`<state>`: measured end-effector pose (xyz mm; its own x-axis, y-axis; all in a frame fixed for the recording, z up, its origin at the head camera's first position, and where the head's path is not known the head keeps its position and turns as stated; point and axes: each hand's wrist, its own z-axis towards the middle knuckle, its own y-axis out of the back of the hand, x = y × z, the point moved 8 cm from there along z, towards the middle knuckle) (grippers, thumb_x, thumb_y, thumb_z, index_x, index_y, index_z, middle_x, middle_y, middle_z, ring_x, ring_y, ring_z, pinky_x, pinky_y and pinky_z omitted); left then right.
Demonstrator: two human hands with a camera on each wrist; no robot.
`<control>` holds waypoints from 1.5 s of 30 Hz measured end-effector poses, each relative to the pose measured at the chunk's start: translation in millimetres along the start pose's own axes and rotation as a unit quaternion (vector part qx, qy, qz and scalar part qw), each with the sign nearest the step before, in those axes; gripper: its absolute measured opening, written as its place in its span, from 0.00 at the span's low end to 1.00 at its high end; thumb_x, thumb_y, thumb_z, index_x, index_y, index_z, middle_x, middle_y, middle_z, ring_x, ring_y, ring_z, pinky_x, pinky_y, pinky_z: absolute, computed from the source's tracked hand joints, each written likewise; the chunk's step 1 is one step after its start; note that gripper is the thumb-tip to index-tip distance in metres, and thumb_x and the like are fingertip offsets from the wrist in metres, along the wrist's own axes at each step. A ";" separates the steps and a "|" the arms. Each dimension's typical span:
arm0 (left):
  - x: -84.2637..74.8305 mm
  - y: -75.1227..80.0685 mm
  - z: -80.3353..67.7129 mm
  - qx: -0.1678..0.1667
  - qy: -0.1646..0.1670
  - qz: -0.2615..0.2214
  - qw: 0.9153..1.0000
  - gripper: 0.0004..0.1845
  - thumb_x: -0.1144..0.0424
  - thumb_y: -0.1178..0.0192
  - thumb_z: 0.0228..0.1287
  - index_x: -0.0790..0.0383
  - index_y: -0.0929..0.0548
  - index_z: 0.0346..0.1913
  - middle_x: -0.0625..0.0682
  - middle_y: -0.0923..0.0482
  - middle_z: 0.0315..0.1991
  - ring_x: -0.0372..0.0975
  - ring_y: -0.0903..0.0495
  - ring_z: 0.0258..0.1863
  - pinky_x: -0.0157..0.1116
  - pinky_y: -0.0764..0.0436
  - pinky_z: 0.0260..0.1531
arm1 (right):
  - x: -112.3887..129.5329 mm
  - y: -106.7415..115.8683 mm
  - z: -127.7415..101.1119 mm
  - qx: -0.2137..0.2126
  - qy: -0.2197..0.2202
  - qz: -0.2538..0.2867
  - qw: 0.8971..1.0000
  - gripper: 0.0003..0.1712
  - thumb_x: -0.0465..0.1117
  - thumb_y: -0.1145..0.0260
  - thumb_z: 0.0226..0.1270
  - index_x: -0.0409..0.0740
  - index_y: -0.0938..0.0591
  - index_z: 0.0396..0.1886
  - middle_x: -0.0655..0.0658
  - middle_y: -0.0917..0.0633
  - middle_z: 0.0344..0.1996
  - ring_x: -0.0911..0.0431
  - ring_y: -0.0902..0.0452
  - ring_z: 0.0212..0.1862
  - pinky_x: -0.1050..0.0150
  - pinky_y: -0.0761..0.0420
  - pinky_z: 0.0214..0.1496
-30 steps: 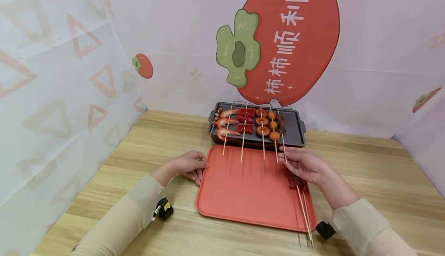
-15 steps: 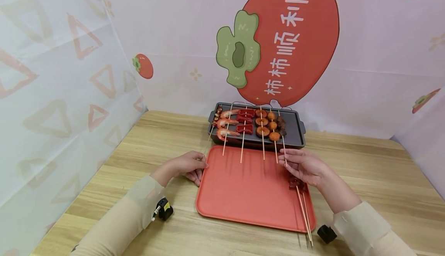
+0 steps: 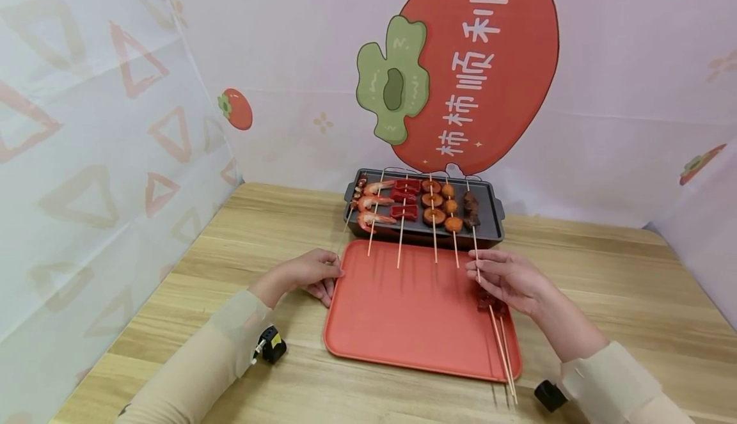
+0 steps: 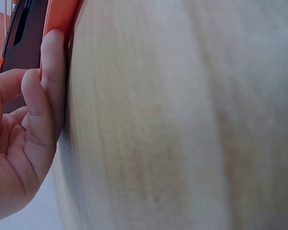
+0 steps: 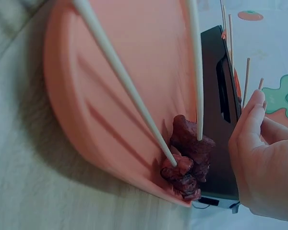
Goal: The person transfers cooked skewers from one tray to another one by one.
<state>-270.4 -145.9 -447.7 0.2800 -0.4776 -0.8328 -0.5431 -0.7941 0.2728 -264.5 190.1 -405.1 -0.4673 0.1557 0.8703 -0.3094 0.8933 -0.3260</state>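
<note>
My left hand (image 3: 313, 274) grips the left rim of a red tray (image 3: 397, 334), thumb on top and fingertips at its side. A thin skewer end reaches close to that hand; whether it is touched, I cannot tell. My right hand (image 3: 509, 280) pinches the stick of a brown meat skewer (image 3: 471, 210), whose meat rests on a black grill pan (image 3: 489, 219). Below this hand, skewers of dark red meat (image 5: 189, 158) lie at the tray's right side, their sticks crossing its front rim.
Left of the meat skewer, the pan holds orange balls (image 3: 453, 224), round brown slices (image 3: 434, 217), red squares (image 3: 404, 212), shrimp (image 3: 376, 220) and small pieces on a far-left skewer. A patterned cloth (image 3: 288, 136) stands behind the wooden table (image 3: 253, 232).
My right hand has moved a little right and toward me, shifting the meat skewer rightward, away from the orange balls. My left hand stays put.
</note>
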 end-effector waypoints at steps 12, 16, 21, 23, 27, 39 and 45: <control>0.4 1.8 1.3 0.000 0.002 0.006 1.000 0.08 0.65 0.51 0.76 0.64 0.29 0.36 0.52 0.22 0.16 0.37 0.18 0.14 0.27 0.24 0.14 | -4.4 2.4 -21.1 0.039 0.011 -0.028 0.999 0.10 0.33 0.45 0.77 0.44 0.21 0.51 0.46 0.11 0.40 0.59 0.12 0.42 0.73 0.16 0.45; 0.4 2.9 2.3 -0.001 0.004 0.009 1.000 0.08 0.64 0.51 0.76 0.65 0.28 0.37 0.52 0.22 0.17 0.37 0.18 0.15 0.27 0.23 0.15 | -8.7 3.9 -30.3 0.060 0.015 -0.032 0.998 0.10 0.33 0.45 0.77 0.44 0.21 0.52 0.46 0.11 0.41 0.59 0.12 0.44 0.73 0.16 0.46; 0.3 3.0 1.7 0.002 0.007 0.007 1.000 0.09 0.64 0.50 0.76 0.65 0.28 0.37 0.53 0.22 0.17 0.37 0.17 0.15 0.27 0.23 0.15 | -15.6 1.8 -42.4 0.104 0.023 -0.021 0.994 0.13 0.31 0.48 0.78 0.44 0.20 0.53 0.46 0.11 0.42 0.58 0.12 0.46 0.72 0.16 0.48; 0.4 2.7 1.1 0.004 0.005 0.008 1.000 0.09 0.64 0.50 0.76 0.65 0.28 0.37 0.52 0.22 0.17 0.37 0.18 0.15 0.27 0.24 0.15 | -19.5 1.6 -47.2 0.114 0.020 -0.019 0.993 0.13 0.31 0.48 0.78 0.44 0.20 0.53 0.47 0.11 0.42 0.58 0.12 0.46 0.72 0.16 0.48; 0.5 3.0 0.8 0.005 0.000 0.007 1.000 0.08 0.64 0.50 0.76 0.65 0.28 0.37 0.52 0.22 0.16 0.36 0.18 0.14 0.27 0.24 0.14 | -27.6 2.4 -54.2 0.120 0.014 -0.025 0.992 0.13 0.32 0.48 0.77 0.44 0.20 0.53 0.47 0.11 0.42 0.58 0.12 0.46 0.71 0.16 0.49; 3.7 2.6 2.4 0.002 0.002 -0.006 1.000 0.08 0.64 0.51 0.76 0.65 0.28 0.37 0.52 0.23 0.16 0.37 0.18 0.15 0.27 0.25 0.14 | -47.1 -1.5 -67.3 0.167 0.002 -0.018 0.986 0.13 0.29 0.49 0.77 0.41 0.22 0.54 0.45 0.11 0.46 0.56 0.13 0.48 0.69 0.17 0.53; 3.5 2.2 3.6 -0.001 0.006 -0.004 1.000 0.08 0.64 0.51 0.76 0.65 0.28 0.37 0.53 0.23 0.17 0.38 0.17 0.15 0.27 0.24 0.14 | -51.2 1.4 -69.0 0.162 -0.002 -0.041 0.986 0.10 0.29 0.48 0.76 0.42 0.23 0.50 0.45 0.11 0.45 0.57 0.12 0.48 0.69 0.17 0.53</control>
<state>-273.5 -147.9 -451.7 0.2937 -0.4765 -0.8287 -0.5399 -0.7981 0.2675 -183.9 212.5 -424.6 -0.4319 0.0861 0.8978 -0.5946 0.7213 -0.3552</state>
